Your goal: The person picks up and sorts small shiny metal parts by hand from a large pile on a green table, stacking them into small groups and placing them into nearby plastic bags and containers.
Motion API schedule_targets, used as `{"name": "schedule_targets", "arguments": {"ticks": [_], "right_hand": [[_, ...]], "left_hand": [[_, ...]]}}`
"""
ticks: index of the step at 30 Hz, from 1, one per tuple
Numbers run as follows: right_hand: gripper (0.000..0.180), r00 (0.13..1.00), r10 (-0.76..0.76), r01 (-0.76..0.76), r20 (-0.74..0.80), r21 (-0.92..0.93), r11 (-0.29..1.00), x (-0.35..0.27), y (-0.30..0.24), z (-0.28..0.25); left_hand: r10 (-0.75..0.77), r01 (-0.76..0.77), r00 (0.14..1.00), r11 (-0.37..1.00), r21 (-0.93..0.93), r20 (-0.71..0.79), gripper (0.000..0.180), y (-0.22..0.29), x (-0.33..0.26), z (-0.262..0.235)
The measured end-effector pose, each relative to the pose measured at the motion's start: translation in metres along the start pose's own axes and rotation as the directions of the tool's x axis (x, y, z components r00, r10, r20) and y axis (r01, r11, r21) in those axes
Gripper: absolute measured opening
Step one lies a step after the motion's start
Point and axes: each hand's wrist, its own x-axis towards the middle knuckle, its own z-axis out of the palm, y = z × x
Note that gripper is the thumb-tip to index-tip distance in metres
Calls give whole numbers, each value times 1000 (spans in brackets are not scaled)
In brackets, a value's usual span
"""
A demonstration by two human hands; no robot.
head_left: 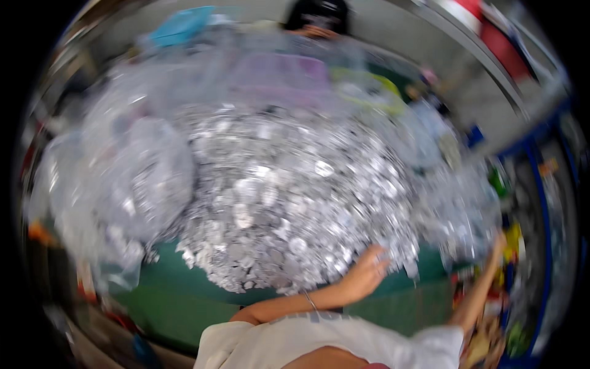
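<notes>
Heap of small pieces (289, 203) on table (178, 295) — bag (123, 178) left, tub (283, 74) behind

Clear plastic bags (132, 178) bulging with small silvery pieces, slumped well to the left of the left hand (367, 270), with more clear bags (458, 215) heaped just above and left of the right hand (496, 245). Farther up beyond both hands, a blurred pale purple boxy package (279, 74) and a flat turquoise one (184, 26) at the far edge, details too smeared to tell. Small bright yellow and green packets (513, 237) just right of the right hand, shapes unclear in the blur.
</notes>
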Motion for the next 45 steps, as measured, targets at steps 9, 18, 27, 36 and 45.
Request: {"name": "schedule_targets", "arguments": {"ticks": [9,18,27,36,45], "right_hand": [[42,833,111,-138,542,8,990,0,15,33],[25,925,-228,377,304,-667,642,-85,-93,6],[19,864,-428,412,266,113,904,-294,-195,80],[21,688,-577,644,440,-5,765,-327,-187,120],[41,733,-598,634,326,-6,774,-317,-194,136]], "left_hand": [[-46,38,997,988,152,53,27,8,12,-7],[-141,139,990,948,285,-12,30,19,18,-21],[-196,-19,957,691,723,213,39,20,-7,-31],[-226,-33,931,731,682,287,39,23,-30,-42],[-115,-215,934,572,791,337,34,14,-1,-10]]}}
